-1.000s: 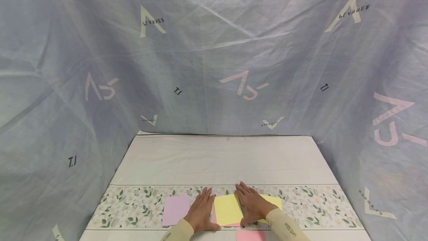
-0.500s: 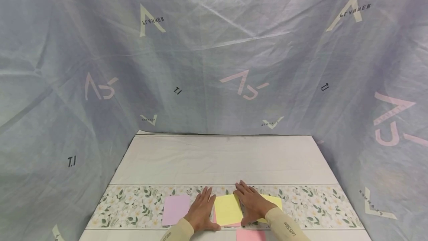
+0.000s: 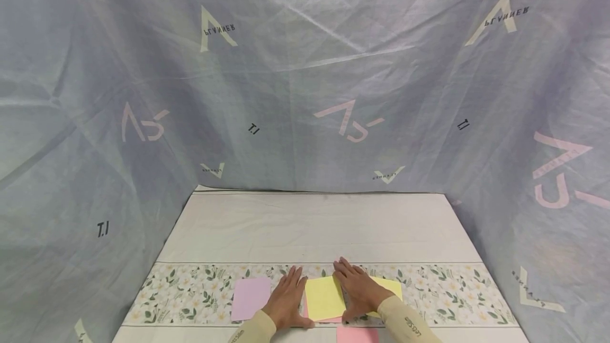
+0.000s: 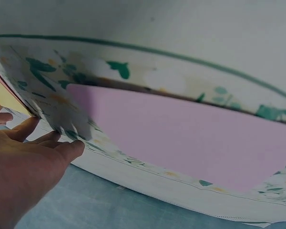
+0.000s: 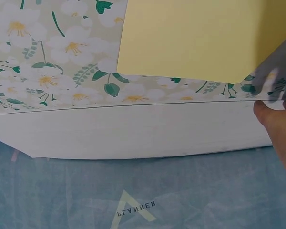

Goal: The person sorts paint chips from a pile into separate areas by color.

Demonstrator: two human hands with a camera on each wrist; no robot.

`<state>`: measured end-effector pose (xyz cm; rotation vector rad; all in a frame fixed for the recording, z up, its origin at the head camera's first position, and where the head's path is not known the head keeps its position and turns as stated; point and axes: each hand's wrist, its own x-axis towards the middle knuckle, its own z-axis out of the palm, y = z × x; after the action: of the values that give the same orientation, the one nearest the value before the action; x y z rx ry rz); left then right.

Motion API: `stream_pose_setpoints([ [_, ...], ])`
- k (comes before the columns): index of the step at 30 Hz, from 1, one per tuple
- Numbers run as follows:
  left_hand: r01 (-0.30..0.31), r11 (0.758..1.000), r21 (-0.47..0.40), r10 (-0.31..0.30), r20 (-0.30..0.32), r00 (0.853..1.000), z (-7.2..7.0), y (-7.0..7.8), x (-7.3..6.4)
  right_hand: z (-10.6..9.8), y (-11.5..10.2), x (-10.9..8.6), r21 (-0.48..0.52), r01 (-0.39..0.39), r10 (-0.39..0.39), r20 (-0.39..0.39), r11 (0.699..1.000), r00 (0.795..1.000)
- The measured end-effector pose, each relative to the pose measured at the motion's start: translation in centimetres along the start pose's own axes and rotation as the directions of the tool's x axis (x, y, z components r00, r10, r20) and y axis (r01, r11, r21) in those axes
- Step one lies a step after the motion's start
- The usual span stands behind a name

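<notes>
A square yellow sheet of paper (image 3: 324, 298) lies between my two hands in the head view, on top of a pink sheet (image 3: 330, 320) that peeks out along its left and lower edges. Along its left side rests my left hand (image 3: 286, 301), fingers extended and thumb spread toward me. My right hand (image 3: 359, 291) lies at its right side, fingers straight, overlapping its edge. Beneath the right hand and wrist is a second yellow sheet (image 3: 392, 287), partly covered. Left of my left hand lies a light purple sheet (image 4: 190, 133), large in the left wrist view.
Closer to me, another pink sheet (image 3: 357, 335) is cut off by the frame's bottom. The white table (image 3: 314, 229) has a floral band (image 3: 443, 292) across it. Grey-blue printed cloth (image 3: 286, 94) hangs around the back and sides.
</notes>
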<state>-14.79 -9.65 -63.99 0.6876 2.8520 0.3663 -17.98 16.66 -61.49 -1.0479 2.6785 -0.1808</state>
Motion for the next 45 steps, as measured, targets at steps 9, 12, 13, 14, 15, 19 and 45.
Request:
stream_pose_setpoints([
  [9, 0.000, 1.000, 0.004, 0.000, 0.008, 1.000, 0.2, -0.1, 0.2, 0.0, -0.2, -0.2, 0.031, 0.009, -0.008, -0.038, 0.999, 0.999],
  [12, -0.002, 1.000, -0.006, 0.002, 0.008, 1.000, 0.2, -0.1, 0.2, 0.0, -0.3, -0.3, 0.034, 0.019, -0.017, -0.048, 0.999, 0.999],
  [13, -0.004, 1.000, -0.012, 0.004, 0.009, 1.000, 0.2, -0.1, 0.2, 0.0, -0.3, -0.3, 0.036, 0.020, -0.018, -0.049, 0.999, 0.999],
  [14, -0.005, 1.000, -0.014, 0.005, 0.010, 1.000, 0.1, -0.1, 0.2, 0.0, -0.3, -0.3, 0.036, 0.021, -0.019, -0.052, 0.999, 0.998],
  [15, -0.005, 1.000, -0.015, 0.005, 0.014, 1.000, 0.1, -0.1, 0.2, 0.0, -0.3, -0.3, 0.034, 0.021, -0.019, -0.053, 0.999, 0.998],
  [19, -0.011, 1.000, -0.009, 0.011, 0.022, 1.000, 0.1, -0.2, 0.2, 0.2, -0.2, -0.3, 0.033, 0.006, -0.004, -0.041, 0.999, 0.999],
  [45, -0.080, 0.995, 0.055, 0.083, -0.052, 0.995, -0.4, 0.3, 0.9, 0.0, 0.2, -1.2, 0.040, 0.011, -0.008, -0.071, 0.999, 0.997],
])
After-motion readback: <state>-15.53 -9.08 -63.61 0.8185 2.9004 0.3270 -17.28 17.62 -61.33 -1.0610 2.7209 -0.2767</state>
